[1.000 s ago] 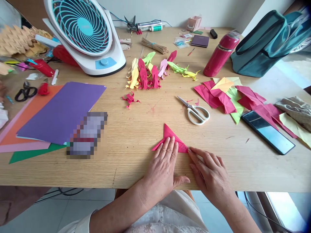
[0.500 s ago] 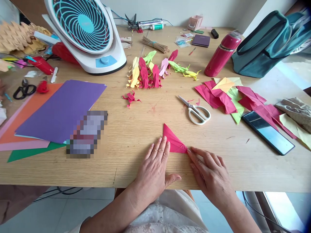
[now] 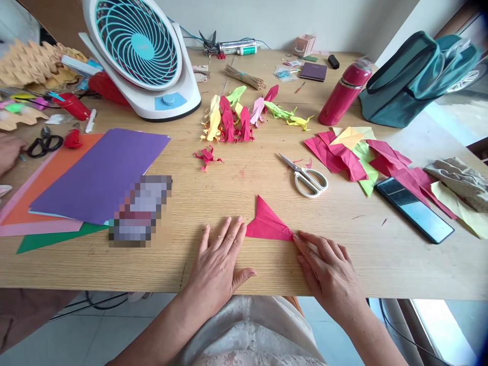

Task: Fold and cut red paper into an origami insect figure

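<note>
A folded red paper (image 3: 268, 222) lies flat on the wooden table, creased, with one point upward and a narrow tip at its right. My right hand (image 3: 328, 267) pinches that right tip between thumb and fingers. Flat on the table at the paper's left corner rests my left hand (image 3: 219, 262), its fingers stretched out and the thumb apart; the fingertips are close to or just touching the corner. Beyond the paper lie white-handled scissors (image 3: 310, 180), closed. A small red folded paper figure (image 3: 208, 157) sits farther back to the left.
Several folded paper figures (image 3: 229, 119) stand at the back centre. Creased paper pieces (image 3: 339, 152) and a phone (image 3: 415, 208) lie at right, near a red flask (image 3: 345, 94). Coloured sheets (image 3: 99, 173) and a fan (image 3: 168, 99) occupy the left. Another person's hand (image 3: 10, 152) shows at the left edge.
My left hand has slid left off the paper, uncovering its left corner. The right hand keeps its pinch on the tip. Another person's hand has come further into view at left.
</note>
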Available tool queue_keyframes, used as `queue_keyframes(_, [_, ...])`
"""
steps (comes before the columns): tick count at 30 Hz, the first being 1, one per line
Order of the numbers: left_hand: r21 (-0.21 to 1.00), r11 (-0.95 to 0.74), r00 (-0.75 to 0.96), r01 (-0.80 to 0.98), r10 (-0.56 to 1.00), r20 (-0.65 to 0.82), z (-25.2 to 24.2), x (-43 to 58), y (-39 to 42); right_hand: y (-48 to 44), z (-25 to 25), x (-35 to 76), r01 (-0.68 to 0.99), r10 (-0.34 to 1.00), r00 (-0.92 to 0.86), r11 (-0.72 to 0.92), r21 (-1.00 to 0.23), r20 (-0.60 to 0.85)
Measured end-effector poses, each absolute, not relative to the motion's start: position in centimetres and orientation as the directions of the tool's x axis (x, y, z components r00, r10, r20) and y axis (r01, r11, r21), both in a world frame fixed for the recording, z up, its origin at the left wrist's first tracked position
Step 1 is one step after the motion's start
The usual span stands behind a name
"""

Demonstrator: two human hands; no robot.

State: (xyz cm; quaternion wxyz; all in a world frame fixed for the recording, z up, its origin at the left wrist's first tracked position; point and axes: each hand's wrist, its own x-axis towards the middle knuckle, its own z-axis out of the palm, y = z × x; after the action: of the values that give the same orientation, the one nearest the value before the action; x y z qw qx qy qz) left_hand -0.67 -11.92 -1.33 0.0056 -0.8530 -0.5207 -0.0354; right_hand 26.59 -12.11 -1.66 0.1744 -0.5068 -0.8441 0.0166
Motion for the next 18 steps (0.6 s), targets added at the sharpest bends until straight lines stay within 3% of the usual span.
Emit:
queue_keyframes(9, [0.031,-0.489,0.489,0.872,0.872,-0.001,-1.5,-2.7,-11.8,-12.2,-1.8,26.7,0.856,0.871,-0.409,0.470,-0.216,0.273])
queue_keyframes(18, [0.188,-0.488,0.505,0.852,0.862,-0.050,-0.2,-4.5,-11.4,-12.2,-2.0,26.6,0.851,0.866,-0.405,0.474,-0.225,0.293])
